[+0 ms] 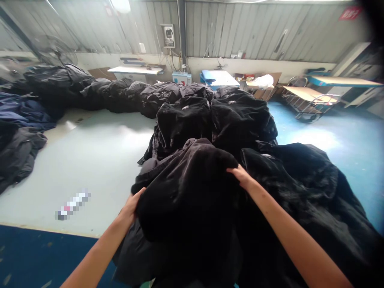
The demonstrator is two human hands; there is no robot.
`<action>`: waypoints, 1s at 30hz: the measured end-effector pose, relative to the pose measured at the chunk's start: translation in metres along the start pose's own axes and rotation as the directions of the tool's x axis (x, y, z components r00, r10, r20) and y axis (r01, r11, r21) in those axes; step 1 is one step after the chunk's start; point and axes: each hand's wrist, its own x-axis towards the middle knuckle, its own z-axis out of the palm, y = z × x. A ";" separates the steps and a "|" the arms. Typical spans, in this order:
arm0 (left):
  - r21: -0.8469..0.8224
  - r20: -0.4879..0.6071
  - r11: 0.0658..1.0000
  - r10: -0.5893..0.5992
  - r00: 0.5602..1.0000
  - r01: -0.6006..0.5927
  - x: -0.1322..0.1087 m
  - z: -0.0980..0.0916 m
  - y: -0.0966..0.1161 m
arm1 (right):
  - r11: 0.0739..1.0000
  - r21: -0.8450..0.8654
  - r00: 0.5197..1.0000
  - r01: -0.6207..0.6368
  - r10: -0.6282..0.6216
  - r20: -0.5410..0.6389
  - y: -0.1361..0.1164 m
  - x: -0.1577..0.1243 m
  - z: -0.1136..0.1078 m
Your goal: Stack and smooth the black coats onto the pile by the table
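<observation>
A black fleece-lined garment [192,188] hangs spread between my two hands in the middle of the head view. My left hand [133,204] grips its left edge, fingers wrapped behind the cloth. On the upper right edge, my right hand [240,176] pinches the fabric. Directly beyond lie two stacks of similar black garments, the left stack [184,120] and the right stack [243,116], with small pale labels on top. Another black garment pile [294,176] lies close to my right forearm. The lower part of the held garment merges darkly with whatever is beneath it.
Dark clothing heaps [120,94] run along the back of the pale table [90,160], and more dark clothes [21,152] lie at its left. A blurred-out object [73,205] rests on it. Carts [312,98] and worktables [345,81] stand at right on the blue floor [354,160].
</observation>
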 end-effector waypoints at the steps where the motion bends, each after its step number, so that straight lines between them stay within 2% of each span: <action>1: -0.039 -0.079 0.998 0.042 0.996 -0.045 -0.014 -0.012 -0.010 | 0.999 -0.024 0.999 0.031 -0.031 0.015 -0.011 0.007 -0.007; 3: -0.089 -0.230 0.991 0.077 0.970 -0.100 -0.041 -0.028 -0.031 | 0.994 -0.074 0.996 0.079 -0.077 0.039 -0.029 0.024 -0.021; 5: -0.070 -0.295 0.992 0.078 0.952 -0.103 -0.059 -0.034 -0.049 | 0.984 -0.136 0.993 0.111 -0.104 0.061 -0.041 0.042 -0.031; 6: -0.046 -0.283 0.994 0.082 0.956 -0.098 -0.065 -0.033 -0.055 | 0.976 -0.179 0.991 0.123 -0.113 0.068 -0.045 0.050 -0.034; 8: 0.035 -0.181 0.995 0.101 0.978 -0.096 -0.068 -0.027 -0.063 | 0.952 -0.273 0.989 0.141 -0.124 0.077 -0.046 0.064 -0.038; 11: 0.266 -0.014 0.954 0.145 0.989 -0.136 -0.057 -0.019 -0.062 | 0.902 -0.394 0.983 0.177 -0.178 0.035 -0.035 0.070 -0.041; 14: 0.498 0.035 0.828 0.277 0.960 -0.258 -0.035 -0.018 -0.051 | 0.853 -0.481 0.958 0.202 -0.275 -0.086 -0.010 0.049 -0.047; 16: 0.609 0.007 0.721 0.411 0.911 -0.330 -0.021 -0.015 -0.040 | 0.812 -0.545 0.914 0.210 -0.361 -0.185 0.014 0.018 -0.052; 17: 0.660 -0.008 0.657 0.492 0.871 -0.365 -0.015 -0.012 -0.032 | 0.792 -0.573 0.885 0.212 -0.404 -0.231 0.029 -0.003 -0.054; 19: 0.743 0.018 0.499 0.651 0.759 -0.446 -0.002 0.000 -0.012 | 0.778 -0.595 0.843 0.203 -0.447 -0.297 0.061 -0.051 -0.052; 20: 0.764 0.079 0.407 0.712 0.698 -0.501 0.005 0.010 0.000 | 0.797 -0.576 0.840 0.181 -0.430 -0.331 0.078 -0.077 -0.049; 22: 0.748 0.267 0.219 0.766 0.585 -0.627 0.025 0.038 0.030 | 0.859 -0.505 0.857 0.086 -0.322 -0.402 0.110 -0.125 -0.038; 24: 0.671 0.478 0.049 0.734 0.483 -0.740 0.054 0.077 0.062 | 0.913 -0.406 0.861 -0.044 -0.172 -0.479 0.139 -0.163 -0.023; 25: 0.621 0.567 -0.010 0.696 0.441 -0.783 0.071 0.101 0.077 | 0.932 -0.345 0.846 -0.110 -0.094 -0.524 0.150 -0.177 -0.016; 26: 0.580 0.633 -0.039 0.650 0.420 -0.814 0.088 0.126 0.092 | 0.947 -0.269 0.827 -0.174 -0.008 -0.562 0.160 -0.187 -0.010; 27: 0.557 0.678 -0.045 0.602 0.422 -0.829 0.106 0.152 0.106 | 0.957 -0.174 0.808 -0.232 0.090 -0.583 0.168 -0.194 -0.004; 29: 0.539 0.740 -0.017 0.488 0.463 -0.842 0.136 0.204 0.131 | 0.946 0.056 0.792 -0.318 0.298 -0.532 0.177 -0.201 0.006; 30: 0.533 0.763 0.009 0.426 0.485 -0.846 0.148 0.228 0.141 | 0.926 0.170 0.805 -0.337 0.377 -0.458 0.178 -0.203 0.010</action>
